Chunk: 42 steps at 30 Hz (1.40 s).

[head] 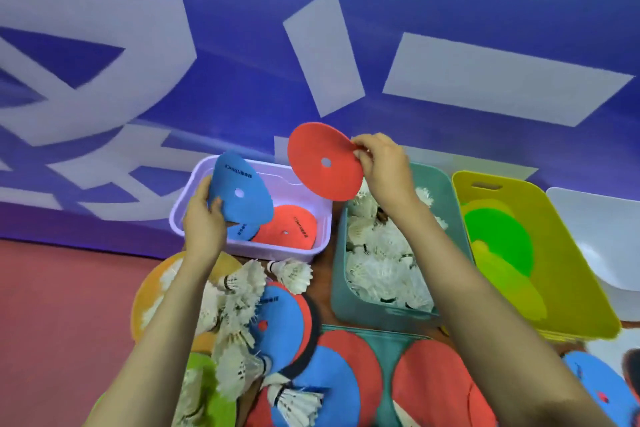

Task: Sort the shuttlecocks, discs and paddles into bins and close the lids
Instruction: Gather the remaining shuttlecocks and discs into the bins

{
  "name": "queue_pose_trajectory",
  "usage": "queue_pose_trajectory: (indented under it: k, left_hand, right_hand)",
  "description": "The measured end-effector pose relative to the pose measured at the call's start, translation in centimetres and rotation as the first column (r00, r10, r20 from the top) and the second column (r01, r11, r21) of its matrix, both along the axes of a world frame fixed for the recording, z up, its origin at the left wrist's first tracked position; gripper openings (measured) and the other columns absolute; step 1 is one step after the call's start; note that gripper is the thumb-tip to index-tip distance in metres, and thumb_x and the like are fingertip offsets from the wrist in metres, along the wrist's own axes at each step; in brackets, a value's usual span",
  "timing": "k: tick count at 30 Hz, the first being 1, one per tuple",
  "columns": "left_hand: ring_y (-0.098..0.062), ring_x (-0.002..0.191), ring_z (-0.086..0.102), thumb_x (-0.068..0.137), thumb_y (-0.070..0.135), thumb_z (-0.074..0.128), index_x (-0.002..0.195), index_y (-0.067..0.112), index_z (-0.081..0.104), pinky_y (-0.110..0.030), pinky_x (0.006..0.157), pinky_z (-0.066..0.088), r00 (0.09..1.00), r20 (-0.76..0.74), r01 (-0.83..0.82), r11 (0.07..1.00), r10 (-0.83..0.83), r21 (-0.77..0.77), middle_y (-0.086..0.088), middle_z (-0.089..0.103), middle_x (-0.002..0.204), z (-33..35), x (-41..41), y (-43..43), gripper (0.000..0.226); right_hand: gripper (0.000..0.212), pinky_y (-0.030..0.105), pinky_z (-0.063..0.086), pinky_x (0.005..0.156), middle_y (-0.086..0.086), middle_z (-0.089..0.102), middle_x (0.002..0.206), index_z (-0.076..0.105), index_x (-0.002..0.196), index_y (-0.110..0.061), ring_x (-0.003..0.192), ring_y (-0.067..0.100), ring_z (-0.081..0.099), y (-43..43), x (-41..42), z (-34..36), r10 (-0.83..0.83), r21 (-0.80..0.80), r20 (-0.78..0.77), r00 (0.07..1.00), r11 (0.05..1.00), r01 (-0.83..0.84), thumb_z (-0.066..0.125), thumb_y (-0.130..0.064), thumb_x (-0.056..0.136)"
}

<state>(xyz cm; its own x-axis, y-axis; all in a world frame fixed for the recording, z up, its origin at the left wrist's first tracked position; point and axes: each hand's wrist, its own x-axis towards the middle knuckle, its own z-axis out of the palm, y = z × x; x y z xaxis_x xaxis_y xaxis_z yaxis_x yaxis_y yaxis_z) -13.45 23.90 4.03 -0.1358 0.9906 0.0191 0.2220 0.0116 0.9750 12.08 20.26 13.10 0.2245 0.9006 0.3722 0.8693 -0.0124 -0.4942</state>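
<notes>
My left hand [204,218] grips a blue disc [240,192] by its lower left edge, tilted over the lilac bin [187,199]. A red disc [291,227] and part of another blue one lie inside that bin. My right hand [382,166] pinches a red disc [323,161] by its right rim, held up between the lilac bin and the teal bin [341,295]. The teal bin is full of white shuttlecocks [381,253]. Loose shuttlecocks [239,308] and several red and blue discs [277,326] lie in a pile below my arms.
A yellow bin [568,274] at the right holds green and yellow paddles [498,236]. A white bin [602,239] stands further right. A teal lid [391,357] lies under red discs. Orange and green paddles [152,295] lie at the left, near red floor.
</notes>
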Motion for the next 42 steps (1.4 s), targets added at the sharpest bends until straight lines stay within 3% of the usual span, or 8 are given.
queue_pose_trajectory:
  k: [6,9,18,23,26,33,37,42]
  left_hand:
    - [-0.031,0.095,0.051,0.089,-0.006,0.034,0.138,0.015,0.043,-0.036,0.075,0.041,0.915,-0.398,0.037,0.996,-0.068,-0.086,-0.016,0.057,0.12,-2.7,-1.7,5.5,0.054]
    - [-0.04,0.11,0.052,0.089,-0.004,0.033,0.139,0.017,0.042,-0.041,0.085,0.043,0.821,-0.559,0.048,0.99,-0.115,-0.133,-0.017,0.056,0.128,-4.0,-2.1,8.0,0.055]
    - [-0.038,0.124,0.045,0.091,0.001,0.035,0.143,0.016,0.035,-0.046,0.104,0.037,0.604,-0.685,0.147,0.902,-0.406,-0.405,-0.016,0.046,0.14,-7.9,-2.4,14.1,0.054]
    - [-0.045,0.119,0.045,0.093,0.004,0.034,0.14,0.009,0.034,-0.05,0.099,0.039,0.489,-0.766,0.118,0.902,-0.417,-0.416,-0.026,0.044,0.132,-9.4,-2.2,14.5,0.047]
    - [-0.047,0.12,0.04,0.092,0.004,0.042,0.142,0.005,0.025,-0.051,0.097,0.036,0.41,-0.816,0.173,0.913,-0.407,-0.369,-0.029,0.035,0.131,-9.7,-1.6,13.5,0.053]
    - [-0.039,0.143,-0.004,0.099,0.017,0.037,0.143,0.012,0.034,-0.049,0.116,0.004,0.247,-0.859,0.222,0.889,-0.449,-0.401,-0.023,0.004,0.155,-10.2,-1.0,12.0,0.044]
    - [-0.035,0.141,0.012,0.091,0.015,0.054,0.142,0.016,0.038,-0.048,0.113,0.021,0.349,-0.809,0.261,0.878,-0.474,-0.402,-0.019,0.018,0.152,-7.5,0.5,9.9,0.053]
    - [-0.035,0.13,0.035,0.087,0.016,0.057,0.139,0.014,0.04,-0.043,0.102,0.034,0.507,-0.806,0.372,0.921,-0.304,-0.113,-0.015,0.038,0.143,-2.1,5.1,2.8,0.055]
  right_hand:
    - [0.026,0.037,0.047,0.086,0.018,0.067,0.107,0.068,0.107,-0.009,0.102,0.036,0.059,5.5,-1.2,-5.5,-0.039,-0.389,0.051,0.998,0.92,0.056,0.051,-0.003,0.088]
    - [0.032,0.037,0.048,0.089,0.018,0.065,0.114,0.068,0.11,-0.013,0.107,0.036,0.059,7.5,-2.4,-7.2,-0.009,-0.496,0.077,0.997,0.867,0.046,0.05,-0.002,0.087]
    - [0.029,0.03,0.048,0.081,0.015,0.062,0.109,0.061,0.115,-0.003,0.11,0.032,0.06,11.4,-4.3,-11.6,-0.056,-0.767,-0.097,0.994,0.641,-0.039,0.046,0.0,0.091]
    - [0.031,0.037,0.051,0.09,0.015,0.054,0.093,0.043,0.065,-0.015,0.093,0.028,0.061,12.1,-5.2,-13.2,-0.009,-0.798,0.021,1.0,0.602,0.022,0.044,0.004,0.089]
    - [0.023,0.038,0.046,0.089,0.022,0.061,0.116,0.061,0.099,-0.004,0.11,0.036,0.058,11.8,-5.9,-13.9,0.068,-0.76,0.131,0.989,0.648,0.056,0.041,0.001,0.09]
    - [0.044,0.044,0.042,0.1,0.019,0.04,0.135,0.045,0.134,-0.006,0.124,0.038,0.041,9.9,-6.7,-13.9,0.256,-0.806,0.193,0.947,0.592,0.004,0.046,-0.005,0.09]
    - [0.056,0.044,0.038,0.103,0.015,0.038,0.14,0.037,0.14,-0.01,0.129,0.036,0.035,7.2,-6.6,-11.7,0.331,-0.708,0.245,0.911,0.703,-0.065,0.055,-0.007,0.087]
    - [0.055,0.045,0.033,0.105,0.01,0.051,0.13,0.051,0.131,-0.013,0.126,0.03,0.042,1.0,-3.6,-8.6,0.231,-0.327,0.347,0.909,0.938,-0.114,0.057,0.001,0.078]
